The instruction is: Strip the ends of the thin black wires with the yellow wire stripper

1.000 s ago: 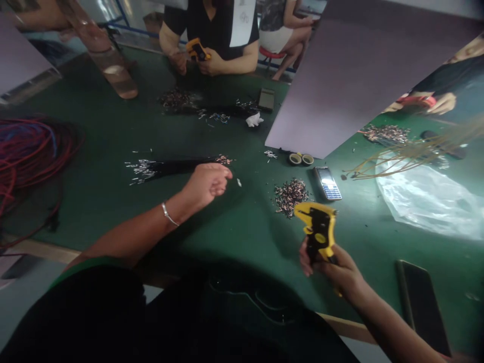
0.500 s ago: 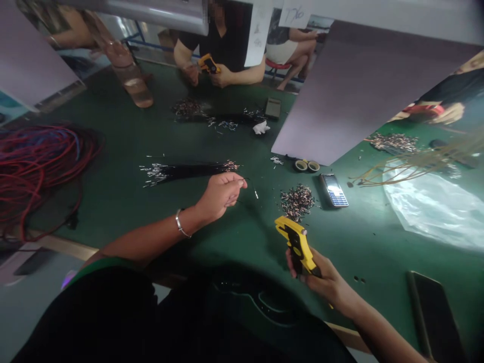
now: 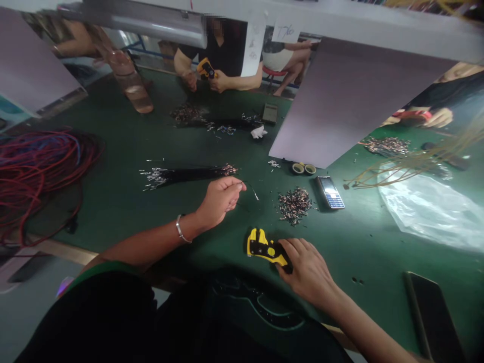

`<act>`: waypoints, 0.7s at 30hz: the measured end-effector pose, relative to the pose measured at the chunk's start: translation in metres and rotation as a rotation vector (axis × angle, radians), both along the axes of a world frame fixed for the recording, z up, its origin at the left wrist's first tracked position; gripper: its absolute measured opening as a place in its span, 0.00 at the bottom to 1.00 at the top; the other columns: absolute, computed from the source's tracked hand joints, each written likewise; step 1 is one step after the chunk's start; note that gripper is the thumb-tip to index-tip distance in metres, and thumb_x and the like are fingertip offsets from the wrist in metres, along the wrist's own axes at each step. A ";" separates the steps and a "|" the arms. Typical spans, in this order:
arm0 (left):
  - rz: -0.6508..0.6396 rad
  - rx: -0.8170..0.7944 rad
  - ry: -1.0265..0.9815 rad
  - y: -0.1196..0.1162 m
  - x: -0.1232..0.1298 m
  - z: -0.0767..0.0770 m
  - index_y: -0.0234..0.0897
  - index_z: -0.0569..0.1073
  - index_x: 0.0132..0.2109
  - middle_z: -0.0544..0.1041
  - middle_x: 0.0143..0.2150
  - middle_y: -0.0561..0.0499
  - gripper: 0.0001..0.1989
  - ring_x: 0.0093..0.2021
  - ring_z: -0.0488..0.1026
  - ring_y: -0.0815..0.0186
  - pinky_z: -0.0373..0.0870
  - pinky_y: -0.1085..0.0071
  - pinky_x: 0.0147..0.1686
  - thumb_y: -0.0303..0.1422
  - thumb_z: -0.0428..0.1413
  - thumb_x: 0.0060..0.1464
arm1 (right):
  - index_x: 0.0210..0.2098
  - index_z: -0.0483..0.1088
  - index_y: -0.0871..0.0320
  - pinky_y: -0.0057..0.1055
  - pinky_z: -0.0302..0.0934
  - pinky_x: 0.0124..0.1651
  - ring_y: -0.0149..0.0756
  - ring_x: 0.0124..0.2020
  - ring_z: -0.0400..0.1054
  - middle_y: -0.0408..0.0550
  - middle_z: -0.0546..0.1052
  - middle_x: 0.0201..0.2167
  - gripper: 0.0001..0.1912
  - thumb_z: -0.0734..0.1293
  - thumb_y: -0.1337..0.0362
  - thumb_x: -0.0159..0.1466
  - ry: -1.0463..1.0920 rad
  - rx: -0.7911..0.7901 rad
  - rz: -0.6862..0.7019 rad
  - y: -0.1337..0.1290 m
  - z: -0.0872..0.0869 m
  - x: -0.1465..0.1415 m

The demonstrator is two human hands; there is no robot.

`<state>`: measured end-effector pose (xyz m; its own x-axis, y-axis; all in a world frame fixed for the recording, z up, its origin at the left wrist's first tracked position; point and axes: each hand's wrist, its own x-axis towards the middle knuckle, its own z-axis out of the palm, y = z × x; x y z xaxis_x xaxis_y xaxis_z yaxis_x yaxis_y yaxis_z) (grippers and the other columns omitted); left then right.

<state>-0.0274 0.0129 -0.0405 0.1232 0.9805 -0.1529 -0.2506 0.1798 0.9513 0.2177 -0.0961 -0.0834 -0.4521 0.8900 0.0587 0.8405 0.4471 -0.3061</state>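
My left hand [image 3: 221, 201] is closed, pinching a thin black wire [image 3: 251, 187] whose shiny metal terminal hangs out to the right. My right hand [image 3: 308, 269] is wrapped around the handle of a yellow and black wire stripper [image 3: 264, 248]. The tool lies low, close to the table surface, with its jaws pointing left. Beyond my left hand lies a bundle of black wires [image 3: 185, 174] with metal terminals at its left end and bare copper at its right. Above the stripper sits a pile of small wire scraps [image 3: 295, 205].
A keypad phone [image 3: 330, 192], two tape rolls [image 3: 303, 169] and a clear plastic bag [image 3: 423, 206] lie to the right. Red and blue cables [image 3: 41, 171] are heaped at left. A dark smartphone [image 3: 433, 312] rests lower right. An upright panel [image 3: 348, 101] divides the table; co-workers sit beyond.
My right hand has turned over and moved left and down with the wire stripper, whose jaws now point left. My left hand keeps its pinch on the wire, almost still.
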 end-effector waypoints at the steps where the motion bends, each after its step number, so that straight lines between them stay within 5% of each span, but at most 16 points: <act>1: 0.002 0.003 0.001 0.000 0.000 0.000 0.32 0.71 0.31 0.57 0.15 0.60 0.04 0.14 0.50 0.79 0.45 0.78 0.16 0.29 0.55 0.52 | 0.51 0.67 0.59 0.47 0.61 0.47 0.51 0.44 0.66 0.57 0.73 0.44 0.21 0.65 0.63 0.58 -0.020 0.016 0.010 0.000 0.000 0.000; 15: -0.007 0.009 0.024 -0.010 0.004 0.009 0.32 0.71 0.32 0.58 0.16 0.60 0.05 0.15 0.51 0.78 0.46 0.77 0.17 0.30 0.55 0.53 | 0.52 0.68 0.62 0.48 0.63 0.50 0.51 0.48 0.65 0.59 0.71 0.47 0.21 0.65 0.58 0.62 0.003 0.004 0.067 0.002 0.000 0.010; 21: -0.024 0.019 -0.008 -0.012 0.005 0.005 0.32 0.71 0.32 0.59 0.15 0.60 0.05 0.15 0.51 0.78 0.46 0.77 0.16 0.31 0.55 0.52 | 0.46 0.70 0.57 0.43 0.67 0.45 0.45 0.43 0.69 0.55 0.75 0.40 0.12 0.63 0.61 0.64 0.266 0.005 0.032 0.009 0.017 -0.005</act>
<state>-0.0228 0.0011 -0.0353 0.1477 0.9800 -0.1334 -0.2538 0.1679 0.9526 0.2127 -0.0869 -0.0663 -0.4478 0.8752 0.1831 0.7164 0.4737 -0.5122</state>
